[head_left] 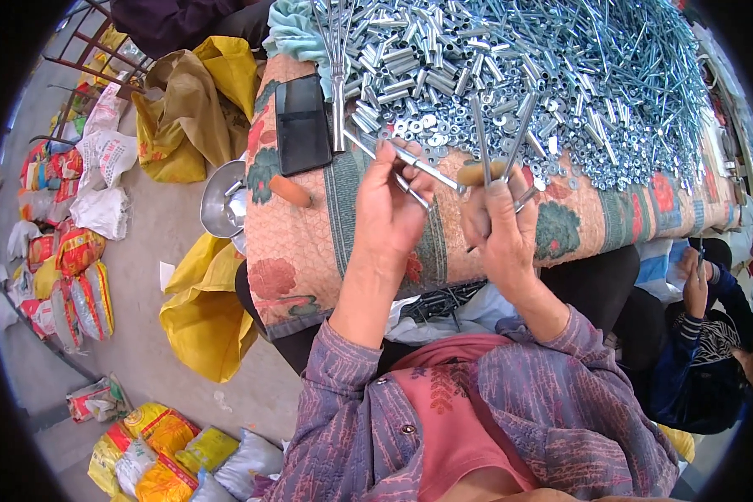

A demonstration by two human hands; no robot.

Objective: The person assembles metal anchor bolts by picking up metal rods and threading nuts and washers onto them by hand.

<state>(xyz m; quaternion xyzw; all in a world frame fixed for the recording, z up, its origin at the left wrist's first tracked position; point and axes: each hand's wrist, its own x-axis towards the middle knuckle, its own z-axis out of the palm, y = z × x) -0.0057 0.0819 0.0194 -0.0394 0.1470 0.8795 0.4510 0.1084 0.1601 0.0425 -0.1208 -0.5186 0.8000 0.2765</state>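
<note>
"Metal rod [433, 174]: where do we hold it?"
"Right of the flat black case [304, 142], pinched in our left hand [386, 197] beside another rod [415, 195]. Its long axis runs away from the case, far end just beside our right hand [504, 216]."
"Our right grip?"
"Closed on two splayed rods [482, 138]."

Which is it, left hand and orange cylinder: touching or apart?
Apart: head view shows patterned cloth between left hand and orange cylinder.

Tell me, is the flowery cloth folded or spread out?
Spread out: the flowery cloth lies flat, its pattern showing, with metal pieces heaped on it.
</note>
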